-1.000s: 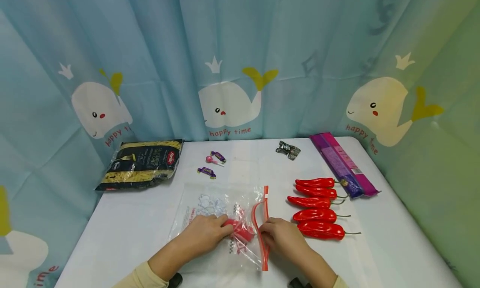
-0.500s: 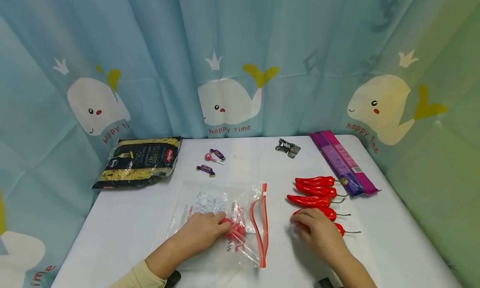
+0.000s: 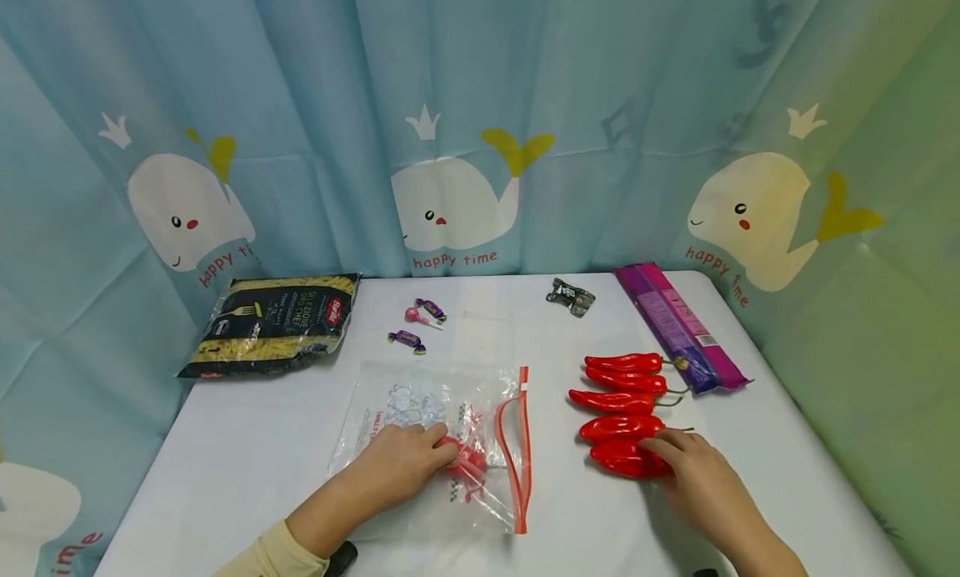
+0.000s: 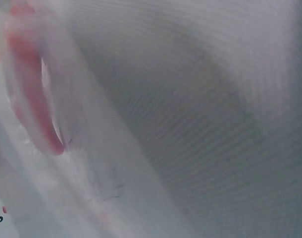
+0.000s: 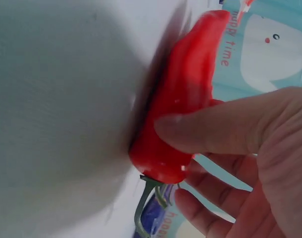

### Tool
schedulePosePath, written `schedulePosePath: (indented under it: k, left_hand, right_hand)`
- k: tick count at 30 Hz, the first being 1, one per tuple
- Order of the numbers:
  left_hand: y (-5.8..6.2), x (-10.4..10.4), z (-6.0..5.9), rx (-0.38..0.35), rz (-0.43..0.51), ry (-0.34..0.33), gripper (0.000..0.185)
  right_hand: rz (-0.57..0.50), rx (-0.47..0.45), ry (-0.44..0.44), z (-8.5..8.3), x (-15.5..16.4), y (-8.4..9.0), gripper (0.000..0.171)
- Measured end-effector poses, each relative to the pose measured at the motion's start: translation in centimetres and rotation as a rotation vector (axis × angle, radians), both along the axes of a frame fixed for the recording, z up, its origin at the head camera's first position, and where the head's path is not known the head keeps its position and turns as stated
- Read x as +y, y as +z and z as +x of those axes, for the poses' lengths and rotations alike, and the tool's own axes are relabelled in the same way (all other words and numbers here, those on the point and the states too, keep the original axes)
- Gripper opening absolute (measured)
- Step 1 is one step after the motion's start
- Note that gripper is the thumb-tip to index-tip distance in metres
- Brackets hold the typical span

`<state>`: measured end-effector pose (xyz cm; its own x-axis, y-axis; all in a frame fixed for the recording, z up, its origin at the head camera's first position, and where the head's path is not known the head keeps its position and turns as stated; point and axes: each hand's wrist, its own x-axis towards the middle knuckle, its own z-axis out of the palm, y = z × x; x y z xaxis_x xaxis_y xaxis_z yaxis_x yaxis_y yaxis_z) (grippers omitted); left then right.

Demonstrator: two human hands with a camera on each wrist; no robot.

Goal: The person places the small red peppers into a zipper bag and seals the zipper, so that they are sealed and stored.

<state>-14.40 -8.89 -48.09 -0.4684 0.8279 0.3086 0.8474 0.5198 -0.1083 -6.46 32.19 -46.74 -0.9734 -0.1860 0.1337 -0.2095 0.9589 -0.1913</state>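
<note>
In the head view, a clear zip bag with a red zip edge lies on the table, its opening toward the right. Something red, chilli-shaped, shows inside it. My left hand grips the bag beside this red thing; the left wrist view is blurred there. At the right lies a column of several red chilli peppers. My right hand holds the nearest chilli pepper by its stem end. In the right wrist view the thumb presses its side, while the other fingers are partly hidden behind it.
A dark pasta packet lies at the back left. Purple wrapped candies and a pink lollipop lie near the middle back. A black wrapped sweet and a long purple packet lie farther right. A curtain hangs behind.
My right hand has left the bag's opening, moved right to the chilli peppers and taken hold of the nearest one. The left hand stays on the bag.
</note>
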Motion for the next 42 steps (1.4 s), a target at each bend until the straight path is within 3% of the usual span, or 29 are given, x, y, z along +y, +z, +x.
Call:
schedulePosePath:
  k: [8, 17, 25, 35, 39, 42]
  left_hand:
    - [-0.2, -0.2, 0.1, 0.006, 0.000, -0.003, 0.012]
    - [0.3, 0.3, -0.3, -0.008, -0.005, -0.002, 0.011]
    - [0.4, 0.4, -0.2, 0.006, -0.016, -0.008, 0.011]
    - [0.6, 0.8, 0.2, -0.068, -0.098, 0.022, 0.006]
    - [0.4, 0.9, 0.2, -0.038, -0.082, 0.015, 0.006]
    - [0.4, 0.8, 0.1, -0.030, -0.075, 0.012, 0.005]
  right_hand:
    - [0.033, -0.049, 0.019, 0.0, -0.2, -0.6, 0.046]
    - [0.015, -0.048, 0.065, -0.3, -1.8, 0.5, 0.054]
    - [0.002, -0.021, 0.161, -2.2, -5.9, 1.0, 0.054]
    - [-0.038, -0.009, 0.317, -4.4, -11.2, -1.0, 0.044]
    - [-0.078, -0.030, 0.318, -4.5, -11.9, -1.1, 0.047]
    - [-0.119, -0.068, 0.266, -4.2, -11.4, -0.7, 0.053]
